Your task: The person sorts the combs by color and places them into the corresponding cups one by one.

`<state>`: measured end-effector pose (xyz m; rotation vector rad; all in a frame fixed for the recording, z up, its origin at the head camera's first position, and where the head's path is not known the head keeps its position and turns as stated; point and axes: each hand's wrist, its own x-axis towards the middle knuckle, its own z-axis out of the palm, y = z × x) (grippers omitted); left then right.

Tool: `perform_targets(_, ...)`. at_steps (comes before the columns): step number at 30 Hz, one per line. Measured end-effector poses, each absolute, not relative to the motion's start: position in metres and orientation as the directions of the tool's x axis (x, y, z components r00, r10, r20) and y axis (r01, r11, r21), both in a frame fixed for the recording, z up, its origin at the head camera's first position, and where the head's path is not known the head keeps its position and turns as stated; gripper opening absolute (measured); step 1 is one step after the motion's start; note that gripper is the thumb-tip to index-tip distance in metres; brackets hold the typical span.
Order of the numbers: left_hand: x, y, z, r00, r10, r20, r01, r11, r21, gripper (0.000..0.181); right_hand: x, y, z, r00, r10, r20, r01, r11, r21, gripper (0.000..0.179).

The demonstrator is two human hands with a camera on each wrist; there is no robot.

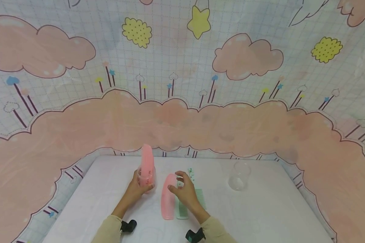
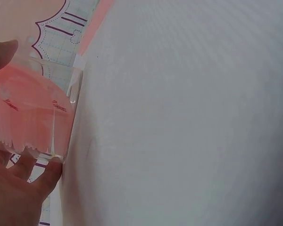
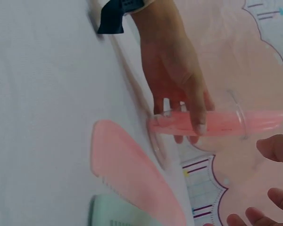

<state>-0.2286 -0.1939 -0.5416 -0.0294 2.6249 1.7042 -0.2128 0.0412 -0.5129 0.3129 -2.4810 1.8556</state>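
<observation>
pink comb upright in a held cup, second comb under an open hand

pink comb [image 1: 146,165] stands upright in a clear cup [image 1: 146,180] on the white table [image 1: 261,209], its upper end rising well above the cup's rim. the left hand [image 1: 137,190] wraps round the cup from the near side, fingers and thumb curled against the clear wall, so the comb sits inside the grip but is touched only by the cup. the left wrist view shows the comb's toothed edge resting at the cup's bottom and fingers pressed to the cup's base and side. in the right wrist view the thumb lies across the cup's wall with the pink showing through behind it.

just right of the cup, a second pink comb [image 1: 167,197] lies flat on the table, pointing away from the person. beside it, touching or nearly so, lies a pale green comb [image 1: 182,209], and a darker green comb [image 1: 200,197] lies partly under the right hand [image 1: 184,190]. that hand hovers over these flat combs with fingers loosely bent and spread, holding nothing; whether the fingertips touch the pink one cannot be told.

another clear cup [image 1: 239,177] stands alone further right, well apart from both hands. a cloth with pink clouds [image 1: 246,57] and yellow stars hangs behind the table.
</observation>
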Motion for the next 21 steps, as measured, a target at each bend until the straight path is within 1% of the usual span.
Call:
perform_targets(6, -0.232, -0.192, -0.540, -1.000, -0.009, -0.026, -0.028, 0.407, 0.913, 0.106, -0.215, 0.037, -0.521, -0.982, -0.149, 0.119, -0.159, 0.286, -0.945, 0.062)
perform_targets(16, -0.235, -0.192, -0.538, -1.000, -0.013, -0.027, -0.030, 0.442, 0.896, 0.107, -0.214, 0.031, -0.530, -0.987, -0.147, 0.072, -0.116, 0.312, -0.943, 0.064)
perform_targets(21, -0.230, -0.193, -0.540, -0.999, -0.019, -0.038, -0.042, 0.453, 0.891, 0.108, -0.213, 0.028, -0.530, -0.986, -0.138, 0.096, -0.142, 0.373, -0.917, 0.062)
